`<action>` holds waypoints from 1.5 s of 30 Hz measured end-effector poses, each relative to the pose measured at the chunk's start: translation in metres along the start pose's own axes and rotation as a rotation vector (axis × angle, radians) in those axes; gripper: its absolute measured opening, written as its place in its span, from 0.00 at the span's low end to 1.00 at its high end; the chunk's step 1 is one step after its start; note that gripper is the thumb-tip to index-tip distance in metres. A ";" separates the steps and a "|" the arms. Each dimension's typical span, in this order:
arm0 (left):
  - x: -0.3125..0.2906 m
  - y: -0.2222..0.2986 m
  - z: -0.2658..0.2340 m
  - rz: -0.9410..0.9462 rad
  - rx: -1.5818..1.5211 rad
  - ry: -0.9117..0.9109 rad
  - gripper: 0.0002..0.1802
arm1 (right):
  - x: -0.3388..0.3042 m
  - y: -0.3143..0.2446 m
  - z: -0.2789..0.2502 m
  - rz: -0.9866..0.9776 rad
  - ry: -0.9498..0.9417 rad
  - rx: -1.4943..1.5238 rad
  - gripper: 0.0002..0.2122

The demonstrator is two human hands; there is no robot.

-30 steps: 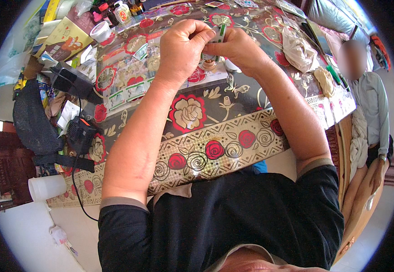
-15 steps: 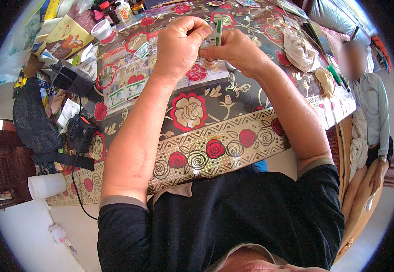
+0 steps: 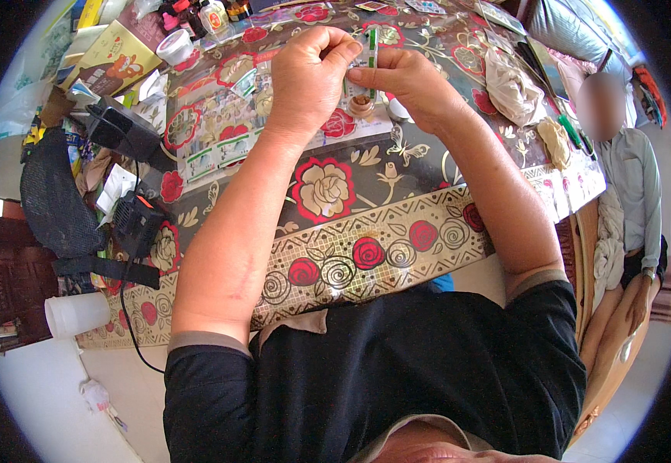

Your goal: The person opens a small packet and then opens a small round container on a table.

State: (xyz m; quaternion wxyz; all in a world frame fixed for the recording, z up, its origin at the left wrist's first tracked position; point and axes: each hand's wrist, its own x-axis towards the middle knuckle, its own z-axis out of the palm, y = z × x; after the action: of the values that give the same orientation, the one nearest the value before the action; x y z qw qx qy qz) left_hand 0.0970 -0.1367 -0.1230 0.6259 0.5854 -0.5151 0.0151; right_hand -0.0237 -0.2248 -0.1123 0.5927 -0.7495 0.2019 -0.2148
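Observation:
My left hand and my right hand are raised close together over the table. Between them they pinch a small white-and-green sachet, its green-striped side standing upright. Thumb and fingers are closed on it in both hands, though my left fingertips are partly hidden. Just below my right thumb a small round jar with brown contents sits on the table. A white round piece, perhaps a lid, lies right of the jar, partly covered by my right hand. Similar green-and-white sachets lie to the left.
The table wears a flowered cover. At left are a black device, a yellow box, a white tub and bottles. Crumpled cloth and green markers lie at right. Another person sits at far right.
My right hand has lifted slightly off the jar, so its brown contents and the white round piece show more. Both hands still hold the sachet.

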 end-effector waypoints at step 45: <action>0.012 -0.019 -0.030 -0.280 -0.185 0.149 0.05 | -0.012 -0.004 -0.004 0.021 -0.215 -0.084 0.07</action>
State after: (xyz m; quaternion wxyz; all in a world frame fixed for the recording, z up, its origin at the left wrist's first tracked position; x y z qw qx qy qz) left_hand 0.1336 -0.1269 -0.1227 0.7096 0.5886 -0.3799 -0.0764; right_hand -0.0359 -0.2200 -0.1086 0.5813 -0.7902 0.1538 -0.1184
